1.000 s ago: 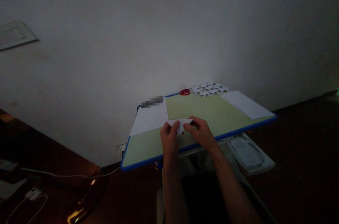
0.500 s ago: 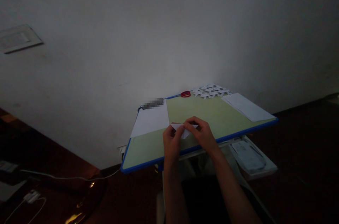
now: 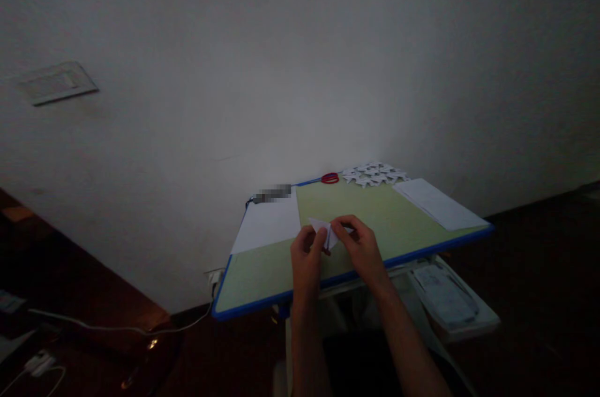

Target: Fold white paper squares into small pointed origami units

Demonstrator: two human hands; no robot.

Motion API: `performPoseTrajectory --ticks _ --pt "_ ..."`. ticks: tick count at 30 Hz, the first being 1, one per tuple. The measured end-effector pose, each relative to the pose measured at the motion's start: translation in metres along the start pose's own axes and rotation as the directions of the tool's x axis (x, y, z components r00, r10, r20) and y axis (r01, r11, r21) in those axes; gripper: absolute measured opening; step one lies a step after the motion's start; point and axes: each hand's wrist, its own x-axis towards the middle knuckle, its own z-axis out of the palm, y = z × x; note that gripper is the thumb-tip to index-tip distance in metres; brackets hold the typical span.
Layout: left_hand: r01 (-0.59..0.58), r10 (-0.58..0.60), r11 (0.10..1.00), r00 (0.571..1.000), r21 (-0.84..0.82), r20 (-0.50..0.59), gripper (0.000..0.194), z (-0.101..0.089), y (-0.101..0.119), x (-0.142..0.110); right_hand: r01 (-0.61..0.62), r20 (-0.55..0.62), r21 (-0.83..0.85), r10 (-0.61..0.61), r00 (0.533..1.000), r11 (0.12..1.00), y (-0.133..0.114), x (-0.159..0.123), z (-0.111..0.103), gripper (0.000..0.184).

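A small folded piece of white paper [image 3: 332, 239] is pinched between both hands, just above the near part of the green tabletop [image 3: 356, 206]. My left hand [image 3: 307, 256] is closed on its left side, thumb on the front face. My right hand [image 3: 360, 246] grips the right side, thumb and forefinger near the middle crease. The paper's pointed left corner sticks up beyond the left thumb; its right part is mostly hidden by my right fingers.
Several folded white paper pieces [image 3: 375, 174] lie at the back, beside red-handled scissors [image 3: 330, 178]. White sheets lie left [image 3: 267, 222] and a paper stack [image 3: 440, 204] right. Below the tabletop's blue edge juts a tray [image 3: 450, 297]. A wall stands behind.
The folded paper has turned in my fingers, its left corner now pointing more upward. My right hand has shifted slightly right. The whole view has tilted up a little.
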Motion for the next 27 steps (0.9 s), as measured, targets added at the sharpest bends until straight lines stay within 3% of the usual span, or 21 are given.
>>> performPoseTrajectory --ticks 18,27 --pt "-0.007 0.007 1.0 1.0 -0.002 0.018 0.031 -0.0038 0.0019 -0.0003 -0.054 0.071 0.034 0.051 0.996 0.998 -0.0012 -0.0008 0.006 0.034" --pt "-0.001 0.001 1.0 0.999 0.014 -0.039 0.037 -0.007 -0.0015 0.0035 -0.062 0.068 0.04 0.059 0.996 0.997 0.0019 0.0005 0.0081 0.037"
